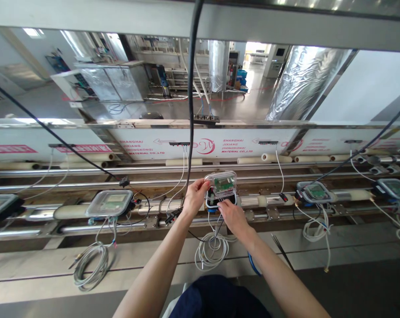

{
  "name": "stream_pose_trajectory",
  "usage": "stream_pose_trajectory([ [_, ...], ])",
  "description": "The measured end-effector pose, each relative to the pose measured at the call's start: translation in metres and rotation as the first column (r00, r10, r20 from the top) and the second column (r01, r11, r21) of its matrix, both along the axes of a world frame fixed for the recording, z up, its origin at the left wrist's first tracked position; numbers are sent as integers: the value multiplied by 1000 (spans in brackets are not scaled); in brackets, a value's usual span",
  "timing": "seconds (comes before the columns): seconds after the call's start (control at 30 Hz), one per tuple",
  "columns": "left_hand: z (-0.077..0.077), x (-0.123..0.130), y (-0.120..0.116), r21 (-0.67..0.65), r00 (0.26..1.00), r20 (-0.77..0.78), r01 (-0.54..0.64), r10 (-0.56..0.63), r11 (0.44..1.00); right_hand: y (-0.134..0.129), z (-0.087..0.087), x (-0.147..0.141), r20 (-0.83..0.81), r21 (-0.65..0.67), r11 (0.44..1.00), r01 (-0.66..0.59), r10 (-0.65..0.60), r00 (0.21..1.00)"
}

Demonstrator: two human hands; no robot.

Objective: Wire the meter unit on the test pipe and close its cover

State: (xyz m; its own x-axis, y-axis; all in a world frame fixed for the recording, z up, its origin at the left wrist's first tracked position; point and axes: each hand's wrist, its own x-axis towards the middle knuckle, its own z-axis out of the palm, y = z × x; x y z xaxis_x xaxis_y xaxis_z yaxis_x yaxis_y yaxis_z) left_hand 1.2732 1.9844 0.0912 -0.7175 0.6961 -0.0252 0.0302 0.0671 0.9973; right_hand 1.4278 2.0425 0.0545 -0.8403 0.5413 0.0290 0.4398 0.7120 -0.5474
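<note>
An electronic meter box [221, 202] sits on the pipe line in front of me, its clear lid [221, 183] raised and a green circuit board showing through it. My left hand [196, 196] pinches the lid at its left side. Bent over the front rim of the box is my right hand [232, 215], fingers closed beside thin wires; what is between the fingertips is too small to tell. A coil of pale cable [212, 254] hangs below the box, and a black cable runs near my left wrist.
Similar meters stand along the pipes, one to the left [109, 203] and one to the right [315, 192], with cable coils under them. A thick black cable [191, 88] hangs down in front. A thin dark rod [282, 252] lies on the metal ledge at right.
</note>
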Motion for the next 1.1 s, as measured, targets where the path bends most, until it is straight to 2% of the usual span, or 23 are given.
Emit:
stream_pose_trajectory([
  [0.13, 0, 3, -3, 27, 999, 35, -5, 4, 1000, 8, 0, 1, 65, 81, 995, -62, 57, 996],
  [0.27, 1, 4, -5, 33, 999, 51, -10, 9, 999, 10, 0, 1, 75, 90, 994, -62, 55, 996],
  [0.47, 4, 6, -6, 33, 998, 56, -14, 12, 999, 6, -5, 6, -40, -37, 999, -10, 9, 999],
  [0.57, 6, 6, -7, 32, 999, 54, -5, 3, 999, 8, -12, 22, -128, -135, 982, 128, -146, 981],
  [0.63, 6, 5, -7, 33, 998, 57, -2, 0, 999, 13, -20, 32, -154, -218, 933, 285, -322, 934],
  [0.73, 6, 5, -8, 29, 998, 65, -11, 9, 1000, 26, -35, 38, -102, -397, 805, 441, -516, 851],
  [0.83, 5, 5, -10, 29, 997, 74, -17, 15, 999, 33, -47, 32, -14, -585, 671, 456, -570, 822],
  [0.93, 5, 6, -12, 34, 996, 84, -18, 15, 999, 34, -53, 24, 40, -694, 568, 443, -584, 811],
  [1.0, 4, 5, -13, 38, 996, 92, -20, 17, 999, 34, -53, 23, 58, -727, 536, 429, -575, 816],
  [1.1, 4, 6, -15, 46, 994, 111, -22, 17, 999, 38, -52, 22, 63, -726, 548, 415, -549, 834],
])
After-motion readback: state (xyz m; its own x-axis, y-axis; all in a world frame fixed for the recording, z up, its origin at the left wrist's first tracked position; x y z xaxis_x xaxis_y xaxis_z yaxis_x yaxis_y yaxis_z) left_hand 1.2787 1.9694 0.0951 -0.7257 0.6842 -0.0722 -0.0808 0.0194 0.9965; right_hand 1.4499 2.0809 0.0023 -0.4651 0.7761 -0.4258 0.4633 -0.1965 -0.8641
